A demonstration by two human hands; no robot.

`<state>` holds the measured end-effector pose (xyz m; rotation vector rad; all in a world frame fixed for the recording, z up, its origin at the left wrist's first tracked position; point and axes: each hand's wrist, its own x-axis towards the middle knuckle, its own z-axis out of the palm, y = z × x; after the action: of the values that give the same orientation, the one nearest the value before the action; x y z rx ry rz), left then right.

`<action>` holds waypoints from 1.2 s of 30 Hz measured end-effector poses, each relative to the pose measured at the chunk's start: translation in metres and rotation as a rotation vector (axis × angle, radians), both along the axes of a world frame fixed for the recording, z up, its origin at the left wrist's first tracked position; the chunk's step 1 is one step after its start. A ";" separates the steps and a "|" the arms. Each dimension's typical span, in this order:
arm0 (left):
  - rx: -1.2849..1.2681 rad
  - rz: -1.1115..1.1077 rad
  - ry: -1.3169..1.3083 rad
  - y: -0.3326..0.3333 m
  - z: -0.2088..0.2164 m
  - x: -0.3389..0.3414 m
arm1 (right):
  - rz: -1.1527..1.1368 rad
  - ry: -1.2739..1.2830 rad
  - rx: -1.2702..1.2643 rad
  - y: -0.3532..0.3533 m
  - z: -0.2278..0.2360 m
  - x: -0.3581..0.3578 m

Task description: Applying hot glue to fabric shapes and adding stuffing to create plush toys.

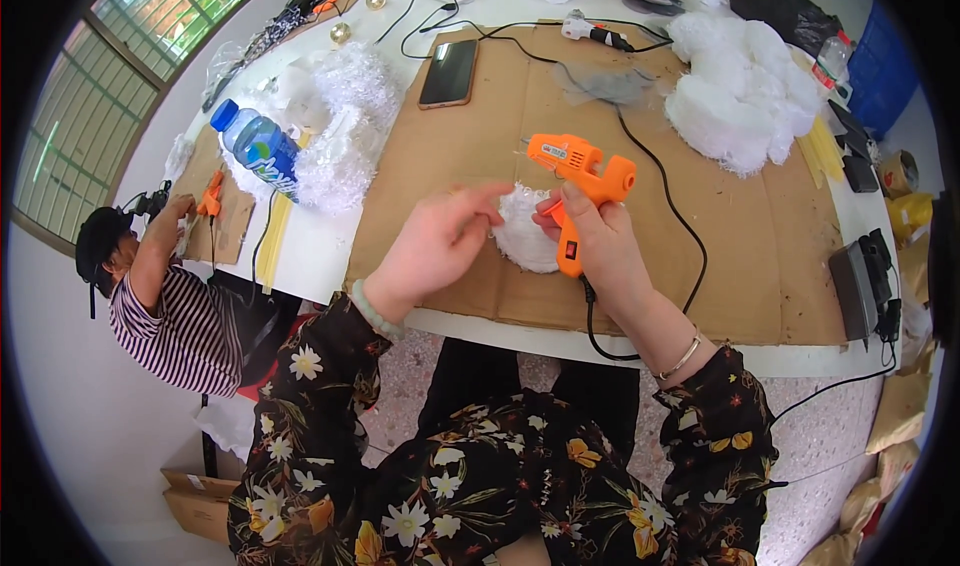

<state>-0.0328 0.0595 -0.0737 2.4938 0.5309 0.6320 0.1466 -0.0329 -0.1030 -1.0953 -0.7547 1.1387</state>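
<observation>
My right hand (602, 246) is wrapped round the handle of an orange hot glue gun (572, 156), its nozzle pointing left. A black cord runs from the handle's base. Below the gun, a round white fluffy piece (527, 234) lies on the cardboard, partly covered by my right fingers. My left hand (437, 241) is at the piece's left edge, index finger stretched toward it and the other fingers loosely bent. Nothing shows in the left hand; whether its fingertips touch the piece, I cannot tell.
Brown cardboard (430, 186) covers the table's middle. A phone (449, 73), a white glue gun (590, 29) and black cords lie farther back. White tinsel (345, 126) and a blue-capped bottle (262, 151) stand left; white fluffy rolls (740, 96) right. A co-worker (180, 316) sits at left.
</observation>
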 end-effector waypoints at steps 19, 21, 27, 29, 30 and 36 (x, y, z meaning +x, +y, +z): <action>-0.117 0.046 -0.123 0.013 -0.010 0.008 | -0.040 0.045 -0.009 -0.001 0.004 0.000; -0.041 0.013 -0.092 0.012 -0.012 0.012 | -0.031 0.076 -0.020 0.000 0.003 0.001; 0.402 -0.026 0.210 0.014 -0.010 0.017 | -0.183 0.135 0.142 -0.014 0.043 0.016; 0.356 -0.039 0.121 0.020 -0.015 0.015 | -0.220 0.100 0.212 -0.024 0.063 0.027; 0.353 -0.045 0.115 0.020 -0.014 0.013 | -0.250 0.070 0.289 -0.029 0.070 0.032; 0.264 -0.037 0.010 0.007 -0.002 0.010 | -0.345 0.014 0.185 -0.054 0.063 0.062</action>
<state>-0.0227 0.0667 -0.0759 2.7471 0.4278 0.7165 0.2083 -0.0865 -0.0400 -1.0136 -0.6176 0.7685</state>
